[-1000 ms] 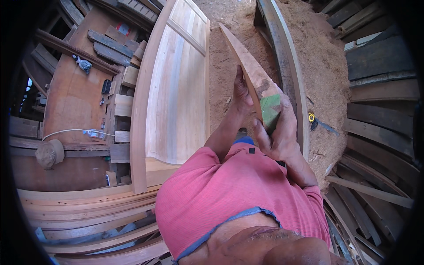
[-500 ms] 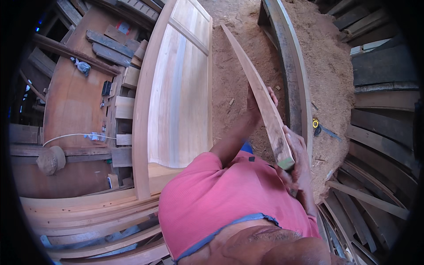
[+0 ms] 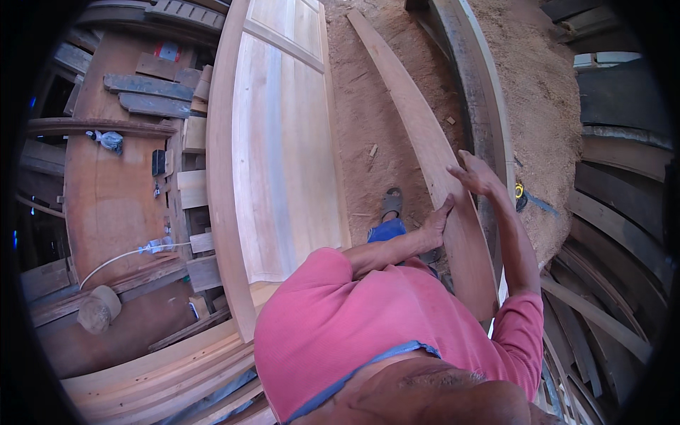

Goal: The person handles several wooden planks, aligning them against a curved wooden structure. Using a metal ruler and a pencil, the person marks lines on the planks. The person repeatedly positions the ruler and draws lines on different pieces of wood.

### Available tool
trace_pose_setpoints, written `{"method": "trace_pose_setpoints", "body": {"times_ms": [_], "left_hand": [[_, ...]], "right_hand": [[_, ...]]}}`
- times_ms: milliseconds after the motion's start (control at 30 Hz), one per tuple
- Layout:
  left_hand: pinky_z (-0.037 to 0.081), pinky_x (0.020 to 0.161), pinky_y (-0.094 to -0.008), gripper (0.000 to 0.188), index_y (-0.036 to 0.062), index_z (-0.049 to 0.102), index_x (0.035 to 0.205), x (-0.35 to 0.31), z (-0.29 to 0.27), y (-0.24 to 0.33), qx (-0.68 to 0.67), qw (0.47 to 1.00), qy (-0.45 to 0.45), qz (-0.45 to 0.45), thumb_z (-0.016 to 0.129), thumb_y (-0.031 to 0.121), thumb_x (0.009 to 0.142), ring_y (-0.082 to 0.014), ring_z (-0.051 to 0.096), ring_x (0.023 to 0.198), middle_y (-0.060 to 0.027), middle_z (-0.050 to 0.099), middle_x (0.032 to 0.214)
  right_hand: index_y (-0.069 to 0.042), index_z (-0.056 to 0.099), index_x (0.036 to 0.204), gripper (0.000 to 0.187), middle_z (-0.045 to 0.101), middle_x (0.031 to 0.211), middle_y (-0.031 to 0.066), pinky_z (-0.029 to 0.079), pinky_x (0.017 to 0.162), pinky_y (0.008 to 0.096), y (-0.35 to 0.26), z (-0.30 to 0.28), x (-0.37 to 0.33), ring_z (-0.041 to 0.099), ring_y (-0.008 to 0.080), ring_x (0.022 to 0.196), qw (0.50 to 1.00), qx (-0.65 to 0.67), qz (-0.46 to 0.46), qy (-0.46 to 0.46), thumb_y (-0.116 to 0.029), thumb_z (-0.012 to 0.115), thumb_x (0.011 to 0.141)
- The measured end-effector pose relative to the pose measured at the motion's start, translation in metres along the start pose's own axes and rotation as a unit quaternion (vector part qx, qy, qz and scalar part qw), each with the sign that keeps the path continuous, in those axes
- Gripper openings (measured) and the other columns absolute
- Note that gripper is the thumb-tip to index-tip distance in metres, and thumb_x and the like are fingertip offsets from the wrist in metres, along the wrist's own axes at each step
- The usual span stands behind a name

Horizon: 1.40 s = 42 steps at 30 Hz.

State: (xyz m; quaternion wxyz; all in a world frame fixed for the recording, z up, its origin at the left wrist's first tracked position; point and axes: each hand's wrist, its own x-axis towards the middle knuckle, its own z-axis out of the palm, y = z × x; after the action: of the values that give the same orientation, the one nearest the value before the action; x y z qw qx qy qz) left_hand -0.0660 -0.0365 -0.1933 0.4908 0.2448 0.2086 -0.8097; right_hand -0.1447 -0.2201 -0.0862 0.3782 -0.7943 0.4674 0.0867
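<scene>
"What does the head view show, taking the panelled door as our mark?"

"A long, bare wooden plank lies to the right of the door, slanting so that its far end points toward the door's far end. Its near end reaches the person's pink shirt."

"And the hands?"

"The left hand, the one nearer the door, holds the plank at its left edge. The thumb rests on the face; the other fingers are mostly hidden. The right hand, farther from the door, is loosely spread, fingertips at the plank's right edge. How firmly it touches, I cannot tell."

"What stands around them?"

"Between the door and the plank there's a sandalled foot. Beyond the plank, seen from the door, runs a long timber beam. Past that, a yellow tape measure sits on sawdust."

"On the door's other side?"

"A pale cap, well left of it."
</scene>
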Motion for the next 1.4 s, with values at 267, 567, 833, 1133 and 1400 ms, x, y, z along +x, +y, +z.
{"method": "trace_pose_setpoints", "body": {"times_ms": [267, 567, 833, 1133, 1400], "left_hand": [[0.056, 0.108, -0.0519, 0.07, 0.0086, 0.06, 0.143, -0.015, -0.015, 0.025, 0.153, 0.985, 0.083, 0.004, 0.082, 0.053, 0.093, -0.0274, 0.071, 0.123, -0.0103, 0.072, 0.135], [0.062, 0.101, -0.0515, 0.05, 0.0074, 0.061, 0.136, -0.011, -0.02, 0.04, 0.267, 0.955, 0.118, -0.056, 0.079, 0.037, 0.099, -0.0247, 0.073, 0.115, -0.0078, 0.073, 0.125], [0.063, 0.096, -0.0517, 0.057, -0.0013, 0.053, 0.138, -0.017, -0.026, 0.05, 0.366, 0.914, 0.158, -0.077, 0.081, 0.029, 0.098, -0.028, 0.073, 0.107, -0.0127, 0.068, 0.122], [0.062, 0.067, -0.032, 0.039, 0.0018, 0.063, 0.122, -0.059, 0.016, 0.091, 0.569, 0.808, -0.039, -0.148, 0.076, 0.033, 0.102, -0.0156, 0.073, 0.078, -0.0103, 0.074, 0.103], [0.053, 0.061, -0.029, 0.05, 0.0024, 0.065, 0.111, 0.001, -0.039, 0.198, 0.61, 0.739, 0.181, 0.223, 0.082, 0.047, 0.095, -0.0131, 0.067, 0.076, -0.0079, 0.071, 0.09]], "right_hand": [[0.013, 0.069, 0.125, 0.058, 0.077, 0.109, 0.0199, 0.051, 0.099, 0.0411, 0.043, 0.094, 0.126, 0.071, 0.0248, 0.106, 0.961, 0.22, 0.165, 0.016, -0.041, 0.059, 0.108], [0.015, 0.061, 0.138, 0.071, 0.064, 0.139, 0.0381, 0.047, 0.111, 0.0487, 0.063, 0.101, 0.116, 0.061, 0.047, 0.137, 0.932, 0.289, 0.216, -0.033, -0.049, 0.056, 0.107], [0.008, 0.066, 0.138, 0.07, 0.07, 0.132, 0.0291, 0.043, 0.114, 0.0437, 0.092, 0.162, 0.12, 0.063, 0.035, 0.132, 0.947, 0.23, 0.208, 0.085, -0.054, 0.047, 0.111], [0.002, 0.076, 0.121, 0.068, 0.076, 0.112, 0.0207, 0.057, 0.09, 0.0431, 0.078, 0.177, 0.073, 0.073, 0.0313, 0.104, 0.821, 0.52, 0.229, -0.056, -0.056, 0.043, 0.112], [-0.001, 0.066, 0.124, 0.046, 0.064, 0.09, 0.0071, 0.057, 0.067, 0.0352, 0.06, 0.223, 0.01, 0.064, 0.0199, 0.071, 0.516, 0.795, 0.193, -0.255, -0.041, 0.058, 0.103]]}}
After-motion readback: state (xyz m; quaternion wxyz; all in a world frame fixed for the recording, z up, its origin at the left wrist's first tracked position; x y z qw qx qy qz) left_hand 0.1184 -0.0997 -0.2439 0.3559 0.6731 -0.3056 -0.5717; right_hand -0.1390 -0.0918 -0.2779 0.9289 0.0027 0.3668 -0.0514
